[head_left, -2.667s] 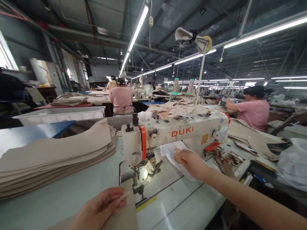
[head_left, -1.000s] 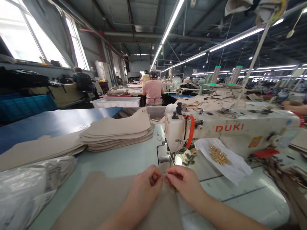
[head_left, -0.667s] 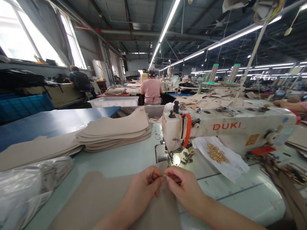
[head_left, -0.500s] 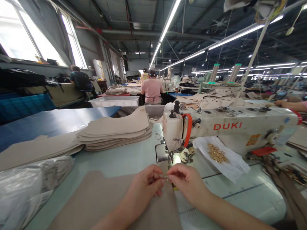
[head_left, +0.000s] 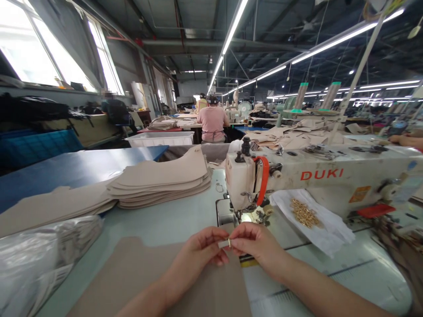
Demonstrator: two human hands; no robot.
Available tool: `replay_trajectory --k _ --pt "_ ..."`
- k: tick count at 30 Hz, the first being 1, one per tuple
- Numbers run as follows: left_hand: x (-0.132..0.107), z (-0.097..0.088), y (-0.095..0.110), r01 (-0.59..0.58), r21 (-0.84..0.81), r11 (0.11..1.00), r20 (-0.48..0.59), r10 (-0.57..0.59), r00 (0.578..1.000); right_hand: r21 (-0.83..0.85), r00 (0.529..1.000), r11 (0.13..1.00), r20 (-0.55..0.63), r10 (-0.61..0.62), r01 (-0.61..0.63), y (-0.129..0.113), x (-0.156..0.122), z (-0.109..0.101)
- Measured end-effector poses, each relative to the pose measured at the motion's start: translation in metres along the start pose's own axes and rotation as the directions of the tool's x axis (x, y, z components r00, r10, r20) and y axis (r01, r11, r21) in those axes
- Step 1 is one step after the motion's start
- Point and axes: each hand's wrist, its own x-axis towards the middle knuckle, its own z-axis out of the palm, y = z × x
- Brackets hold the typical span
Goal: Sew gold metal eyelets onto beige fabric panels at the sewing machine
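Note:
My right hand [head_left: 256, 244] pinches a small gold metal piece [head_left: 229, 242] between thumb and fingertips; its exact kind is too small to tell. Close against it, my left hand [head_left: 205, 246] has its thumb and fingers drawn together, with whatever lies between them mostly hidden. Below both hands spreads a beige fabric panel [head_left: 158, 273], its narrow end reaching toward the needle area of the sewing machine [head_left: 244, 180]. On a white sheet [head_left: 330, 235] beside the machine sits a heap of similar gold metal pieces [head_left: 303, 212].
Stacked beige panels [head_left: 161, 180] lie at the left on the pale green table [head_left: 172, 224]. Nearer me is a clear plastic bag [head_left: 42, 259]. A blue surface [head_left: 82, 163] adjoins behind. A person in pink [head_left: 213, 119] sits ahead; another person's arm [head_left: 406, 141] shows far right.
The view has turned slightly left. My fingertips have shifted a little around the gold piece, which now shows more clearly between my hands. The fabric panel stays about where it was.

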Motion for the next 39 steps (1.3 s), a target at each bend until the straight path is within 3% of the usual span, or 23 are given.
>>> replay_trajectory --k 10,16,19,23,27,34,39 --pt "-0.004 0.009 0.009 0.028 0.107 0.994 0.027 -0.031 0.999 -0.069 0.991 0.994 0.11 -0.073 0.081 0.007 -0.006 0.001" --pt "-0.005 0.005 -0.004 -0.098 0.338 0.936 -0.018 0.11 0.994 -0.368 0.978 0.906 0.085 -0.188 0.206 0.005 -0.018 0.006" --pt "-0.006 0.005 -0.006 -0.075 0.389 0.918 -0.064 0.108 0.992 -0.477 0.954 0.827 0.11 -0.28 0.298 0.003 -0.02 0.003" --pt "-0.005 0.006 -0.005 -0.107 0.32 0.941 -0.076 0.138 0.988 -0.556 0.901 0.719 0.149 -0.408 0.418 0.003 -0.02 -0.002" --pt "-0.004 0.008 -0.004 -0.208 0.235 0.949 -0.093 0.235 0.968 -0.583 0.897 0.711 0.072 -0.435 0.392 0.006 -0.018 -0.001" --pt "-0.003 0.01 -0.004 -0.119 0.164 0.979 -0.175 0.147 0.973 -0.565 0.918 0.763 -0.022 -0.395 0.315 0.014 -0.015 0.003" --pt "-0.003 0.009 -0.005 -0.081 0.125 0.989 -0.181 0.103 0.978 -0.621 0.914 0.712 0.017 -0.405 0.327 0.012 -0.015 0.003"
